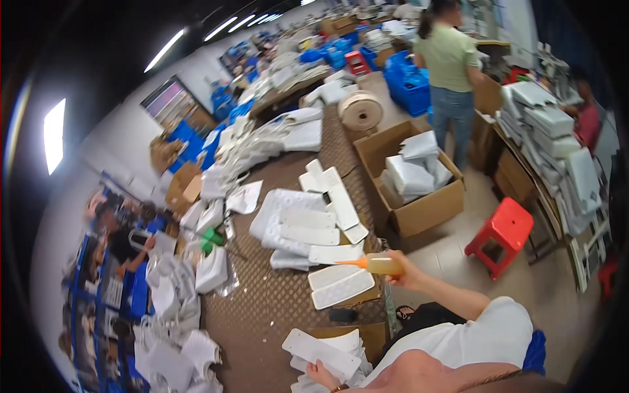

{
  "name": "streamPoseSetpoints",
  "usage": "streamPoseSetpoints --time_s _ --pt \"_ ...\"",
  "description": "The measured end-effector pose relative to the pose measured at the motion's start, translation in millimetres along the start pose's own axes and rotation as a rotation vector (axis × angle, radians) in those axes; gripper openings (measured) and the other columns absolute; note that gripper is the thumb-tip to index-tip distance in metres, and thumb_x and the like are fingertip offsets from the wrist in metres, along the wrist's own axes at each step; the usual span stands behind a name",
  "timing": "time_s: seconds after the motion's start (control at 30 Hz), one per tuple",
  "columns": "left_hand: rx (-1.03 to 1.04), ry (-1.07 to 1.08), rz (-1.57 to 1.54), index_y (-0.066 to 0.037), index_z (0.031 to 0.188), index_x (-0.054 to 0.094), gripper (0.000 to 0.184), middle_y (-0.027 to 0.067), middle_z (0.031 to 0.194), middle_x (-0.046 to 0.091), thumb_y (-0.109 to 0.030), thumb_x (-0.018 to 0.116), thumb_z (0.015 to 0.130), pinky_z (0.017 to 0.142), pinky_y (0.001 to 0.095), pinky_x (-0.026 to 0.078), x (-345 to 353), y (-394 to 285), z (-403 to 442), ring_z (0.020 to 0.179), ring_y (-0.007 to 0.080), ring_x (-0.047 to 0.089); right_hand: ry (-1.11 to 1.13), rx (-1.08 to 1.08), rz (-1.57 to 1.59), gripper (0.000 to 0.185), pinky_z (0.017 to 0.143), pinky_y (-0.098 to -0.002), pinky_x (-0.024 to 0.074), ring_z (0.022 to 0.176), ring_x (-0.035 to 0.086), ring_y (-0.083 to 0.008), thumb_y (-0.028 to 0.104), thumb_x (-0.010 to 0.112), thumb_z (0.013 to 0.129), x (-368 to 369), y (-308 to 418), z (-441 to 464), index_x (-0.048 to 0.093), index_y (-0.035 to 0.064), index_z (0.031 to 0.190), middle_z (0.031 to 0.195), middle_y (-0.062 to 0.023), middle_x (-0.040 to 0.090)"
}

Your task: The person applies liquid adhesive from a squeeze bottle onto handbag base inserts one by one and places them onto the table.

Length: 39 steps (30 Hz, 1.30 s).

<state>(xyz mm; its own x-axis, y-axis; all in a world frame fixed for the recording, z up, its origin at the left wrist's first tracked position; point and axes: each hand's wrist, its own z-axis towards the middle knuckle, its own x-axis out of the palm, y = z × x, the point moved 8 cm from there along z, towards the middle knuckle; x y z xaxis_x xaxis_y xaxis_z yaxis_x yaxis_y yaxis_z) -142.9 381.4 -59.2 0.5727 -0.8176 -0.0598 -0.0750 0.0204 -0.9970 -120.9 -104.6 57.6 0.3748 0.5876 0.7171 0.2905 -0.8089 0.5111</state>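
Observation:
My right hand (403, 270) is wrapped round a squeeze bottle (383, 264) with yellowish liquid and a long orange nozzle, which points left over the table. At the bottom, my left hand (319, 373) grips the lower edge of a long white panel (321, 352) with rounded corners. That panel lies over a pile of similar white pieces (350, 342) at the table's near edge. Just beyond the nozzle, two white oblong panels (344, 289) lie side by side. More white panels (308, 226) are stacked on quilted white pieces farther along.
The brown patterned table (255, 314) carries heaps of white pieces (173, 295) and a small dark object (343, 315). An open cardboard box (422, 219) holds white packs beside the table. A red stool (501, 236) stands right. Another person (449, 72) stands behind the box.

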Motion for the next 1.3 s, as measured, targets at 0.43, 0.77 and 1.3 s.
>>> streamPoseSetpoints --time_s 0.43,0.77,1.3 --pt "-0.067 0.761 -0.234 0.007 0.111 0.051 0.027 0.0096 0.105 0.062 0.004 0.057 0.085 0.082 0.0242 0.045 169 -188 -119 0.094 0.0133 0.058 0.337 -0.026 0.136 0.068 0.088 -0.0389 0.0520 0.103 0.059 -0.0323 0.060 0.042 0.089 136 -19 -26 0.042 0.0073 0.132 0.122 -0.0140 0.053" --pt "-0.131 1.130 0.175 0.005 0.114 0.054 0.034 0.0113 0.108 0.062 -0.002 0.064 0.083 0.081 0.0268 0.046 161 -181 -151 0.094 0.0132 0.058 0.232 0.130 0.359 0.064 0.090 -0.0430 0.0518 0.103 0.057 -0.0417 0.059 0.045 0.088 123 -21 -16 0.044 0.0102 0.129 0.120 -0.0150 0.048" --pt "0.004 1.022 0.323 0.004 0.123 0.049 0.038 0.0147 0.110 0.061 -0.004 0.056 0.087 0.085 0.0304 0.044 149 -204 -124 0.098 0.0204 0.058 0.175 0.301 0.272 0.062 0.080 -0.0368 0.0556 0.087 0.063 -0.0374 0.060 0.048 0.086 114 -21 -26 0.048 0.0113 0.124 0.102 -0.0145 0.055"
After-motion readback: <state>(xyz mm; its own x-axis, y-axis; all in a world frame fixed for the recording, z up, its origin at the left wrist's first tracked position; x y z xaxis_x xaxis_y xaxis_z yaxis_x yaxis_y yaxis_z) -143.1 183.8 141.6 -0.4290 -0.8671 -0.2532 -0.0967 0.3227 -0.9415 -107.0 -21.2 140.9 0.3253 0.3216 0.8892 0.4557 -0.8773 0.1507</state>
